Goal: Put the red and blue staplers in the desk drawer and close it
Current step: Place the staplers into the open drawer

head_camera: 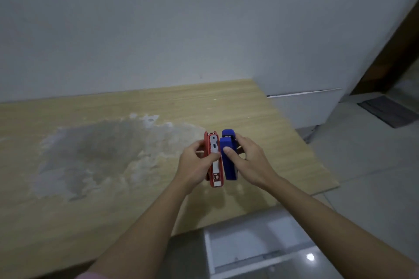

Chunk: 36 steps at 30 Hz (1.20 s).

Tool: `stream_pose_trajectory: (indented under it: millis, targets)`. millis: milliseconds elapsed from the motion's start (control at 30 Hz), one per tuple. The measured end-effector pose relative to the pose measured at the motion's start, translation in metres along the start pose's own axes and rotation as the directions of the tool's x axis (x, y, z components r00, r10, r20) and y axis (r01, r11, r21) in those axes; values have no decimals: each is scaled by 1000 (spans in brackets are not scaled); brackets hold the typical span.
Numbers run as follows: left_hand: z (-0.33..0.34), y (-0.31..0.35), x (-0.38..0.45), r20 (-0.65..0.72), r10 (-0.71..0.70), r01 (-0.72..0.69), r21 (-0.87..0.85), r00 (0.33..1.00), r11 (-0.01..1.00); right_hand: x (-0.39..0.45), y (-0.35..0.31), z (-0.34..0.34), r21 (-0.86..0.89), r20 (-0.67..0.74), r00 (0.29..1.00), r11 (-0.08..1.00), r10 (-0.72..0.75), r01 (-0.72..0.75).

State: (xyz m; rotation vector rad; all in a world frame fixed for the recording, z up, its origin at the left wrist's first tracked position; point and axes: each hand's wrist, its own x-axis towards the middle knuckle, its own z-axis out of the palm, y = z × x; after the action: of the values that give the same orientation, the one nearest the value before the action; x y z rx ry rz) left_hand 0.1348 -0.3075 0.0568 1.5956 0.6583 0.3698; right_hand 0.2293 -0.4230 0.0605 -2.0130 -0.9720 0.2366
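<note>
My left hand [197, 163] grips the red stapler [215, 174], turned so its metal underside faces me. Right beside it, my right hand [247, 158] holds the blue stapler [229, 165]. Both staplers are held side by side, almost touching, lifted a little above the right part of the wooden desk [90, 188]. The white desk drawer [249, 244] stands pulled out below the desk's front edge, under my right forearm, and its inside looks bare.
A large grey worn patch [95, 154] spreads across the middle of the desktop. A pale wall rises behind the desk. To the right lie a tiled floor [374, 176] and a dark mat [390, 111] by a doorway.
</note>
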Motion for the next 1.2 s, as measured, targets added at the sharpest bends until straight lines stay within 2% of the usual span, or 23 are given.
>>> stream_pose_trajectory:
  millis: [167, 400, 567, 667, 767, 967, 1067, 1200]
  targets:
    - [67, -13, -34, 12, -15, 15, 2, 1000, 1000, -51, 40, -45, 76, 51, 998, 996, 39, -42]
    - [115, -51, -77, 4, -76, 75, 65, 997, 995, -110, 87, -63, 128, 140, 982, 981, 127, -145]
    - [132, -84, -98, -36, -71, 77, 207, 997, 975, -144, 119, -47, 173, 164, 964, 955, 212, -239]
    - [138, -97, -102, -35, -20, 32, 383, 999, 923, -154, 134, -39, 195, 173, 956, 943, 237, -269]
    - [140, -109, -98, 22, 23, -31, 525, 1000, 851, -157, 148, -32, 131, 160, 971, 971, 179, -200]
    - [137, -128, -90, 106, -3, -79, 757, 994, 648, -157, 177, -18, -134, 217, 972, 989, 90, -62]
    - [134, -140, -89, 195, -54, -133, 821, 979, 556, -158, 191, -12, -289, 276, 956, 957, 98, -15]
    - [136, -156, -81, 231, -112, -144, 850, 967, 507, -155, 206, -2, -518, 319, 940, 853, 121, 67]
